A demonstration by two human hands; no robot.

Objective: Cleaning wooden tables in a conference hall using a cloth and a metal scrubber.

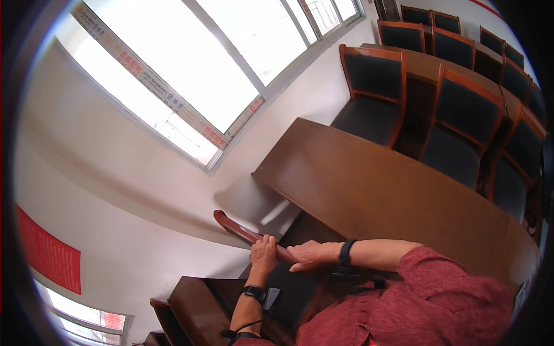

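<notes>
My left hand [264, 254] grips the reddish wooden top rail [242, 232] of a chair, its fingers over the rail. Beside it, my right hand [305, 255] holds the same rail nearer to my body, with fingers and thumb on opposite sides. The rail slants from the wall side down towards my red shirt. Beneath and beyond my hands lies a dark chair seat [290, 285], partly hidden by my arms. A silver-grey object [272, 298] shows beside my left wrist, its kind unclear. Dark bands are on both wrists.
A long brown wooden table [368, 173] stands close on my right. Rows of wooden chairs with dark padding [458, 112] stand past it. A white wall [143, 203] with a window frame [190, 116] and a red poster [47, 251] lies ahead. More dark wooden furniture [199, 307] is at lower left.
</notes>
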